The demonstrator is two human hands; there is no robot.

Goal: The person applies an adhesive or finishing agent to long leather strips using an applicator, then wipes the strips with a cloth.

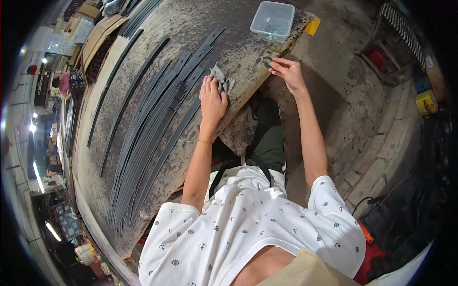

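Observation:
My left hand (213, 102) rests on the table with its fingers curled against a crumpled grey rag (222, 79), beside the ends of the strips. A bundle of long, flat, dark grey strips (155, 102) lies to its left, some with small holes near their ends. Over the table's right edge, my right hand (288, 75) pinches a small, dark, rounded piece (267, 62) between thumb and fingers. The piece is too small to name exactly. Just beyond that hand stands a clear plastic tub (272, 20) with small things in its bottom that I cannot make out.
The stained table (200, 21) curves from upper right to lower left. Yellow tape (312, 27) sticks out at its corner. Cardboard boxes (101, 40) are stacked at the far left. A chair-like frame with a red thing (377, 56) stands on the floor at right.

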